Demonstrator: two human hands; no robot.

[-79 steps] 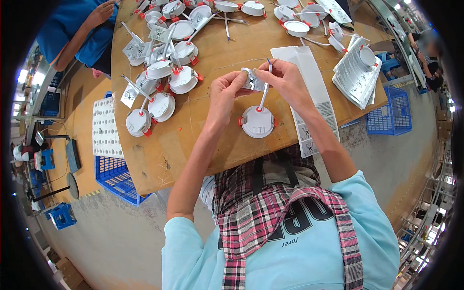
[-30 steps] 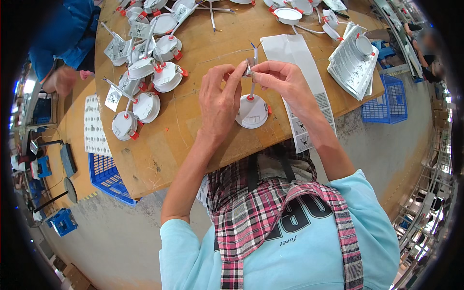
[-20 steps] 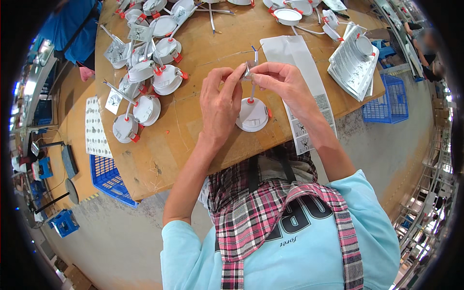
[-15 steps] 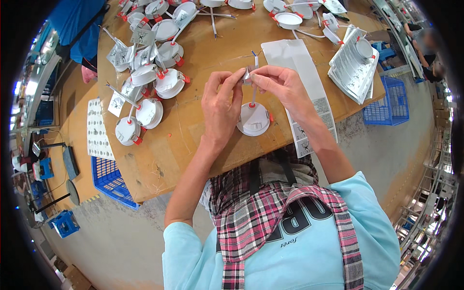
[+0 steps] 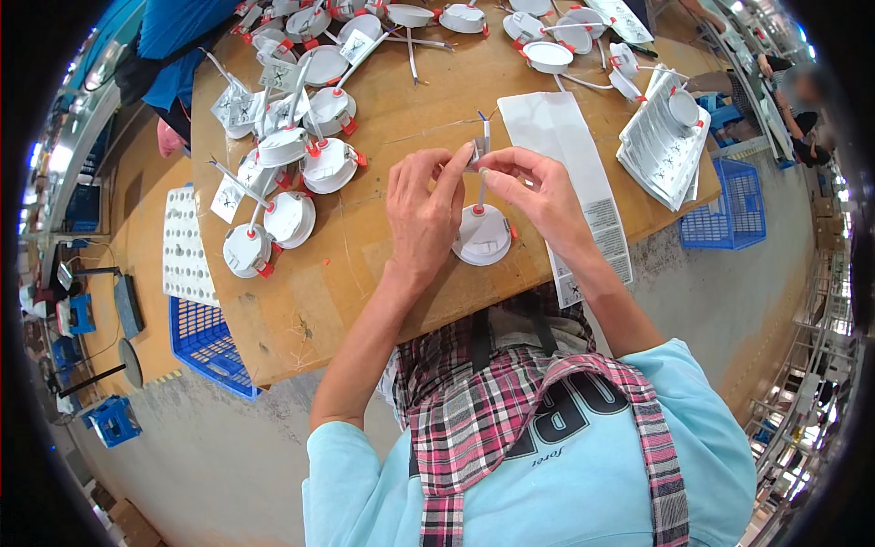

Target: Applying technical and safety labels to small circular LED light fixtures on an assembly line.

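Note:
A round white downlight (image 5: 482,239) with red clip ends lies on the table in front of me, its cable (image 5: 481,190) standing up between my hands. Around the upper cable sits a small silvery-white label (image 5: 477,155). My left hand (image 5: 426,211) pinches the label from the left, thumb and forefinger together. From the right, my right hand (image 5: 540,193) has its thumb and forefinger closed at the label's lower edge, beside the cable. Bare wire ends (image 5: 483,117) stick out above. The fingers partly hide the label.
A long white label strip (image 5: 558,137) lies right of my hands, with a stack of printed sheets (image 5: 663,146) beyond. Several finished-looking downlights (image 5: 328,166) crowd the left and far table (image 5: 383,100). Blue baskets (image 5: 211,346) stand below; a person (image 5: 802,109) is at far right.
My hands stay at the cable; the right fingertips have slid slightly down along the label. The whole view has shifted a little, with the table lower in the picture.

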